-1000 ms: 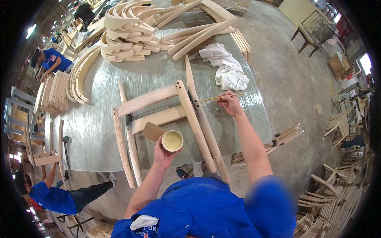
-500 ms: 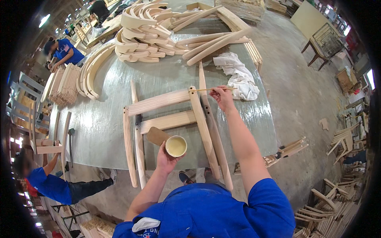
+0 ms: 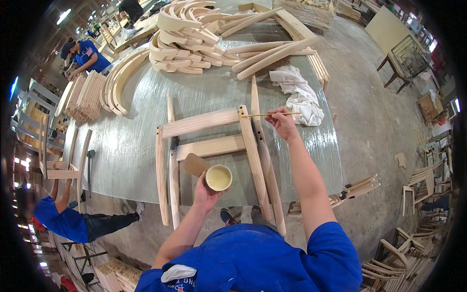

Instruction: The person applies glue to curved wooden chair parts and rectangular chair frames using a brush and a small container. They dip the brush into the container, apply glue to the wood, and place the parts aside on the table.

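Note:
My left hand (image 3: pixel 206 194) holds a round cup (image 3: pixel 219 177) of pale yellow liquid from below. A flat brown piece (image 3: pixel 195 164) sticks out beside the cup; whether my fingers also hold it I cannot tell. Pinched in my right hand (image 3: pixel 283 121) is a thin wooden stick (image 3: pixel 265 115). Its tip reaches the dark holes at the top right corner of a pale wooden chair frame (image 3: pixel 203 123). Two legs and a crossbar of this frame lie on the table, their ends hanging over the near edge. A second, similar frame part (image 3: pixel 212 146) lies under it.
The table (image 3: pixel 131 160) has a shiny, film-like surface. Curved wooden parts (image 3: pixel 182 41) are piled at the back, with long rails (image 3: pixel 275 58) beside them. A white cloth (image 3: pixel 299 97) lies at the right. Two co-workers in blue (image 3: pixel 92 56) (image 3: pixel 61 219) are at the left.
The stick's tip has shifted slightly nearer to me along the frame's corner, with my right hand following. My left hand still holds the cup. The whole view has shifted a little.

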`<state>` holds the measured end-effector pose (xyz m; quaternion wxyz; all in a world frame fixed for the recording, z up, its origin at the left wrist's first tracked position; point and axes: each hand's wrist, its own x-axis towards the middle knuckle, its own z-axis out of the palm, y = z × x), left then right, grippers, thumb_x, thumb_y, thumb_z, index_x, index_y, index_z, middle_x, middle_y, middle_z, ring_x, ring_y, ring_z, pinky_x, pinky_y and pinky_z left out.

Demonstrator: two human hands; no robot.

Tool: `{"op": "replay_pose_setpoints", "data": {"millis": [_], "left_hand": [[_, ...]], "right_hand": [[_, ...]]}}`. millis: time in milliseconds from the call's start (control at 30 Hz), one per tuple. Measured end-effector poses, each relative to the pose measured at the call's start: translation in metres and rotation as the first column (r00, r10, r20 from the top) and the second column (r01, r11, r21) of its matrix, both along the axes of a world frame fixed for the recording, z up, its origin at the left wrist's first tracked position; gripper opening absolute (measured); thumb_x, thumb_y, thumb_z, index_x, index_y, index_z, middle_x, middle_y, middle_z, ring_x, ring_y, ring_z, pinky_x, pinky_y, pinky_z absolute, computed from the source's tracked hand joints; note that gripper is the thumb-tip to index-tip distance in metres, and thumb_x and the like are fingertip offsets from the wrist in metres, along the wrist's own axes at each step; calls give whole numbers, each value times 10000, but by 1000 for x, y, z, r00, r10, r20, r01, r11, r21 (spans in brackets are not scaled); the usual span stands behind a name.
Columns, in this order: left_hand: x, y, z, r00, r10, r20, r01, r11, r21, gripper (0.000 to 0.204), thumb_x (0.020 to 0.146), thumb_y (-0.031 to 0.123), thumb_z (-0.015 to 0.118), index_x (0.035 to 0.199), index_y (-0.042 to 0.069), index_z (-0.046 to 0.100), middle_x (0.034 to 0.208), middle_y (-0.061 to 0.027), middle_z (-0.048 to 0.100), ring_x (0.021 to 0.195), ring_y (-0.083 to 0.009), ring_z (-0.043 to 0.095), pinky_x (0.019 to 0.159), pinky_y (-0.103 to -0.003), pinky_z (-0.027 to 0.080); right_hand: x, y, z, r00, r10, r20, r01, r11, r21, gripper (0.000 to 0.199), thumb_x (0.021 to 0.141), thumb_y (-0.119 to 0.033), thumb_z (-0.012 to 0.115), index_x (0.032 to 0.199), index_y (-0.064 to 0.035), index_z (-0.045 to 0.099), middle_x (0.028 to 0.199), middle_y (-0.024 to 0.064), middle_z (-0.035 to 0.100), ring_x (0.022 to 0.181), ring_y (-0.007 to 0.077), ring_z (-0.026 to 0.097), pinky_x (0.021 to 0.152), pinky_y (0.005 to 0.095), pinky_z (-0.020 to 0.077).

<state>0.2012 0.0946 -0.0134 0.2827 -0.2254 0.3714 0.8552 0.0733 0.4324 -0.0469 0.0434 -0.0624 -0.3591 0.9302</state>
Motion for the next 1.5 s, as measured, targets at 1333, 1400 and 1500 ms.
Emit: {"op": "replay_pose_setpoints", "data": {"millis": [1333,1400,1500], "left_hand": [[21,-146,-7,899,-427,100,-156,-525,-837,549,695,423,684,1112,95,546,1357,-238,263,1232,-456,276,947,-601,306],[30,-163,-17,891,-433,137,-89,-463,-882,548,672,436,675,1106,120,564,1364,-230,252,1223,-439,285,933,-593,318],[37,-174,-20,886,-450,115,-49,-337,-940,523,646,437,659,1073,142,593,1365,-222,247,1213,-422,288,920,-571,332]], "right_hand": [[207,-121,16,978,-206,28,-49,-97,994,590,656,-290,753,1157,-71,533,1237,212,424,1118,379,434,932,444,379],[198,-135,20,968,-240,78,-108,-116,987,591,645,-285,759,1151,-67,546,1250,218,412,1130,392,418,949,452,361],[193,-139,22,955,-262,141,-168,-82,982,587,627,-282,773,1122,-47,562,1256,228,402,1140,395,408,961,453,352]]}}
